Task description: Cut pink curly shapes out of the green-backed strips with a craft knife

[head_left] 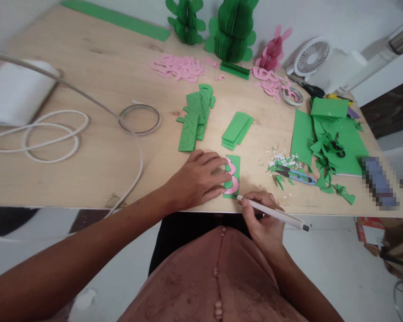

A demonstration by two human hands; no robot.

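Observation:
A pink curvy cutout [234, 185] lies on a small green paper strip [236, 162] near the table's front edge. The spread fingers of my left hand [199, 181] press on the cutout and the strip's left side. My right hand [263, 219] is closed round a white pen [272, 212], its tip at the strip's lower right corner. Just beyond lies a stack of plain green strips [237, 129]. Green strips with drawn curves [190, 129] lie beyond my left hand.
Pink cutouts [177, 68], green and pink paper figures [233, 31] and a white fan [311, 57] stand or lie at the back. Blue snips [297, 174], scraps and green sheets [301, 136] are at the right. A tape roll [139, 119] and white cable [53, 127] lie left.

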